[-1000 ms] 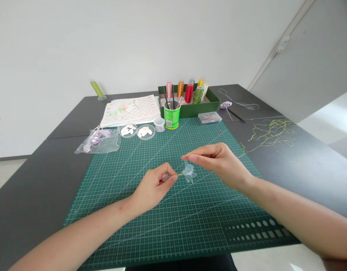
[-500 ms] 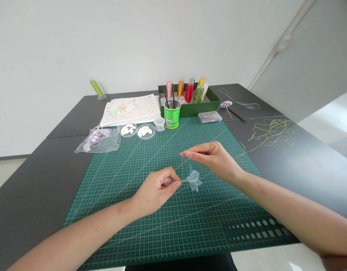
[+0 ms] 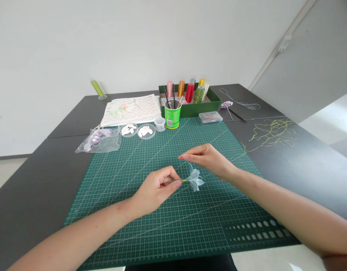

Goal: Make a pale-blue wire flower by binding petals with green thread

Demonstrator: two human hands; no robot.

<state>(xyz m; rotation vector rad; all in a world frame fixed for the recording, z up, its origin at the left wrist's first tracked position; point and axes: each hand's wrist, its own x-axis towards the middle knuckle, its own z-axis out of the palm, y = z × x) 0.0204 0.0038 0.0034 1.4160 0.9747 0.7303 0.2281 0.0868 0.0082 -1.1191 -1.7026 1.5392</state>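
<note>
My left hand [image 3: 158, 192] pinches the thin stem of a pale blue artificial flower [image 3: 195, 179] between thumb and fingertips. Its petals point right, over the mat. At the flower's base, just beyond my fingertips, yellow-green thread [image 3: 185, 180] is wound round the stem. Above and slightly behind the flower is my right hand [image 3: 207, 158], its thumb and fingers pressed together. A fine strand of thread runs from that pinch down towards the stem; it is very faint now.
A green cutting mat [image 3: 128, 233] lies under both hands. Further back are two dishes of white pieces [image 3: 146, 131], a green can [image 3: 172, 118] of tools, a box of thread spools [image 3: 200, 109] and papers [image 3: 131, 109]. Loose yellow-green thread [image 3: 272, 133] lies right.
My right hand has shifted a little left and slightly lower. The flower has turned a bit on its stem, while my left hand stays almost in place.
</note>
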